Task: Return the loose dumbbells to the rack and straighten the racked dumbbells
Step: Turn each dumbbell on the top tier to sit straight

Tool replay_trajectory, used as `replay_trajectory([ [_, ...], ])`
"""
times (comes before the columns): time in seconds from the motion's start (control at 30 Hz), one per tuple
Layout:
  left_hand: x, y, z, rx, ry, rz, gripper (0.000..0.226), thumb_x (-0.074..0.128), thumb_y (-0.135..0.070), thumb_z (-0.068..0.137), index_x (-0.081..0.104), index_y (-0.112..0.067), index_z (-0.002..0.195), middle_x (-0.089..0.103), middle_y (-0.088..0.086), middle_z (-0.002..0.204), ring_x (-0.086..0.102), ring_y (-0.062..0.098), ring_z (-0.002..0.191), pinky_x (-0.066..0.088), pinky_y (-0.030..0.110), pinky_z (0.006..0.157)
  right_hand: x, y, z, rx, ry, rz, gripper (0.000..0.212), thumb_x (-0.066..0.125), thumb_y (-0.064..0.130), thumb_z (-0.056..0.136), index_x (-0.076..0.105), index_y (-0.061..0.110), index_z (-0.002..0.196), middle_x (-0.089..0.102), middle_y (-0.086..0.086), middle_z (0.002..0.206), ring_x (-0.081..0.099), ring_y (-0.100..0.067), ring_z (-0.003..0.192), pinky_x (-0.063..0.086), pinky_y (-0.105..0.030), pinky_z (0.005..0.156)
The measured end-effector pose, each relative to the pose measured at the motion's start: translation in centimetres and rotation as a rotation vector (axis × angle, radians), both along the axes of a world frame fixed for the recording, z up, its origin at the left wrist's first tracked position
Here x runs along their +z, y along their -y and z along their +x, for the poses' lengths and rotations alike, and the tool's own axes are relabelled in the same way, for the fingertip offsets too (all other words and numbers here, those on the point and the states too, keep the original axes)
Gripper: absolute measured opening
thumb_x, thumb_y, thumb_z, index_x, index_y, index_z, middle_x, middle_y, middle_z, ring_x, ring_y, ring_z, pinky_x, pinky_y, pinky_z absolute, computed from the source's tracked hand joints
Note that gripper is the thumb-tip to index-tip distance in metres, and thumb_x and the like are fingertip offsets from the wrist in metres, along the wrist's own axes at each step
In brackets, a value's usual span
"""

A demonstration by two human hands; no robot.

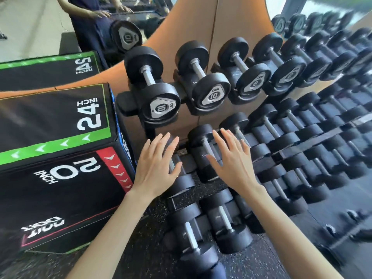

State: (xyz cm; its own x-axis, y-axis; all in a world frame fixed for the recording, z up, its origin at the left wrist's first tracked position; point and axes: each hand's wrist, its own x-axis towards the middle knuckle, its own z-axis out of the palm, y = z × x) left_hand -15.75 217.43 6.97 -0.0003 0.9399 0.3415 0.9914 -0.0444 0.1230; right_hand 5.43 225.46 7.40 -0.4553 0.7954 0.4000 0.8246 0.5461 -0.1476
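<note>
Two bare hands hover over the left end of a tiered dumbbell rack (128,101), both with fingers spread wide and nothing held. The left hand (157,166) floats palm-down over the end slot of the middle tier, just above a dumbbell handle there that it mostly hides. The right hand (233,164) is spread over the next dumbbell (203,152) along, whose far black head sticks out past the fingertips; can't really tell if the palm is touching it or just hanging above.

Up on the top tier sit the 10s: the end dumbbell (153,91) has its plate logo rolled sideways so the "10" reads on its side, while the second 10 dumbbell (203,77) next to it shows its number nearly upright. After those comes an 8 dumbbell (243,69), then more stretching off to the right, getting blurry.

Below the hands, the bottom tier holds a couple more dumbbells, one (191,234) near the left forearm and one (225,220) beside it, both angled handle-forward over the speckled rubber floor (153,224).

Left of the rack, touching close, sits a soft plyo box (56,150) marked 24 INCH and 20 INCH. A mirror (50,27) behind reflects it.
</note>
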Motion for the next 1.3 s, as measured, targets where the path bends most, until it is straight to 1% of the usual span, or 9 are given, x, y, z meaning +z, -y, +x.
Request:
replay_trajectory([
  [0.2, 0.1, -0.3, -0.6, -0.007, -0.037, -0.01, 0.062, 0.039, -0.042, 0.089, 0.042, -0.01, 0.141, 0.045, 0.015, 0.142, 0.039, 0.032, 0.133, 0.028, 0.049, 0.111, 0.7, -0.2, -0.8, 0.009, 0.028, 0.007, 0.061, 0.049, 0.043, 0.086, 0.04, 0.018, 0.14, 0.045, -0.011, 0.142, 0.04, -0.028, 0.134, 0.035, -0.054, 0.105],
  [0.47, -0.2, -4.0, -2.1, 0.045, -0.132, -0.045, 0.063, 0.037, -0.042, 0.087, 0.042, -0.01, 0.141, 0.046, 0.014, 0.141, 0.038, 0.031, 0.133, 0.026, 0.048, 0.112, -0.7, -4.9, -1.4, 0.042, 0.067, -0.023, 0.061, 0.048, 0.044, 0.084, 0.043, 0.018, 0.139, 0.048, -0.011, 0.14, 0.042, -0.028, 0.132, 0.039, -0.054, 0.102],
  [0.57, 0.0, -5.9, -2.5, 0.079, -0.179, -0.046, 0.064, 0.036, -0.041, 0.086, 0.042, -0.008, 0.141, 0.046, 0.016, 0.142, 0.038, 0.032, 0.133, 0.025, 0.048, 0.112, -0.7, -8.0, -2.3, 0.087, 0.084, -0.029, 0.061, 0.043, 0.045, 0.084, 0.043, 0.018, 0.139, 0.047, -0.011, 0.141, 0.042, -0.029, 0.132, 0.038, -0.055, 0.102],
  [0.73, 0.7, -8.6, -4.1, 0.119, -0.187, -0.038, 0.063, 0.034, -0.04, 0.087, 0.043, -0.006, 0.14, 0.046, 0.018, 0.141, 0.038, 0.033, 0.133, 0.027, 0.051, 0.112, -0.8, -12.1, -4.3, 0.206, 0.098, -0.021, 0.062, 0.056, 0.039, 0.086, 0.039, 0.018, 0.141, 0.044, -0.011, 0.143, 0.036, -0.028, 0.136, 0.031, -0.056, 0.105],
  [0.9, 1.8, -12.6, -7.6, 0.133, -0.188, -0.007, 0.064, 0.038, -0.04, 0.088, 0.039, -0.006, 0.142, 0.043, 0.017, 0.144, 0.036, 0.032, 0.136, 0.026, 0.049, 0.113, -1.0, -14.9, -7.1, 0.278, 0.073, -0.054, 0.06, 0.051, 0.042, 0.088, 0.038, 0.017, 0.142, 0.044, -0.009, 0.144, 0.038, -0.026, 0.134, 0.032, -0.05, 0.106],
  [0.97, 2.2, -14.8, -9.2, 0.106, -0.167, 0.018, 0.065, 0.037, -0.042, 0.089, 0.039, -0.005, 0.142, 0.044, 0.016, 0.144, 0.037, 0.031, 0.135, 0.027, 0.048, 0.113, -1.1, -16.0, -8.5, 0.319, 0.005, -0.107, 0.06, 0.045, 0.045, 0.091, 0.036, 0.017, 0.143, 0.042, -0.006, 0.145, 0.037, -0.024, 0.135, 0.032, -0.043, 0.107],
  [1.13, 2.3, -20.1, -12.5, -0.106, -0.036, 0.047, 0.07, 0.04, -0.05, 0.089, 0.04, -0.002, 0.14, 0.049, 0.014, 0.138, 0.046, 0.029, 0.125, 0.04, 0.043, 0.103, -1.4, -18.1, -11.9, 0.371, -0.422, -0.529, 0.057, 0.05, 0.036, 0.094, 0.03, 0.02, 0.145, 0.035, 0.006, 0.148, 0.03, -0.003, 0.134, 0.023, -0.02, 0.11],
  [1.2, 1.8, -21.5, -13.4, -0.187, 0.056, 0.087, 0.067, 0.043, -0.052, 0.089, 0.044, -0.006, 0.138, 0.053, 0.01, 0.133, 0.049, 0.026, 0.121, 0.046, 0.042, 0.097, -2.0, -19.4, -13.4, 0.367, -0.541, -0.647, 0.057, 0.049, 0.037, 0.094, 0.029, 0.023, 0.145, 0.033, 0.01, 0.147, 0.028, 0.008, 0.132, 0.024, -0.022, 0.111],
  [1.3, 1.0, -22.5, -14.0, -0.223, 0.165, 0.232, 0.059, 0.05, -0.054, 0.088, 0.056, -0.009, 0.127, 0.062, 0.004, 0.122, 0.057, 0.02, 0.113, 0.05, 0.034, 0.09, -2.8, -21.2, -15.5, 0.414, -0.689, -0.752, 0.053, 0.049, 0.034, 0.093, 0.031, 0.024, 0.142, 0.037, 0.009, 0.146, 0.034, 0.001, 0.133, 0.032, -0.031, 0.111],
])
